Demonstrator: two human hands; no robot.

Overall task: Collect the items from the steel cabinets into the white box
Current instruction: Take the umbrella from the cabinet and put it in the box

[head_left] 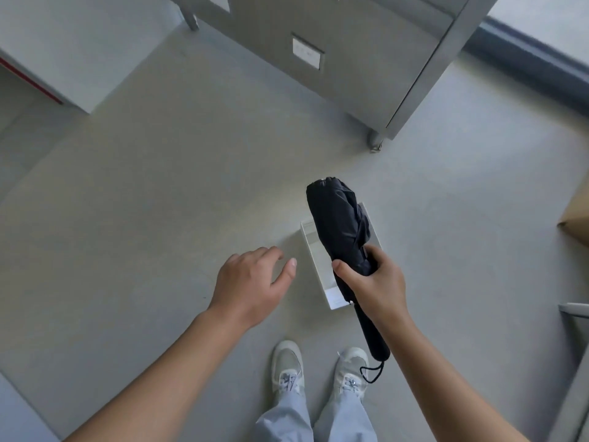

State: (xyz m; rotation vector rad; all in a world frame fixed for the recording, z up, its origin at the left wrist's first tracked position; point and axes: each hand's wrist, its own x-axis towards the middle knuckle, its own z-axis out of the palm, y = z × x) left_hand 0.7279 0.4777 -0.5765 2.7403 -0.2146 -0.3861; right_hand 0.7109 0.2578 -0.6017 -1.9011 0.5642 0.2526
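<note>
A folded black umbrella [339, 224] is held above the white box [310, 244], which stands on the grey floor in front of my feet. My right hand [374, 282] grips the umbrella around its lower canopy; the handle and wrist strap hang down toward my right shoe. My left hand [255, 282] hovers left of the box with relaxed fingers and holds nothing. The umbrella hides much of the box's inside. A steel cabinet [366, 59] on castors stands ahead, with a label holder on its front.
A pale block with a red stripe [73, 59] stands at the upper left. A cardboard box corner [575, 218] shows at the right edge, a grey metal piece [573, 309] below it. A dark baseboard runs at the upper right. My shoes [288, 365] are near the box.
</note>
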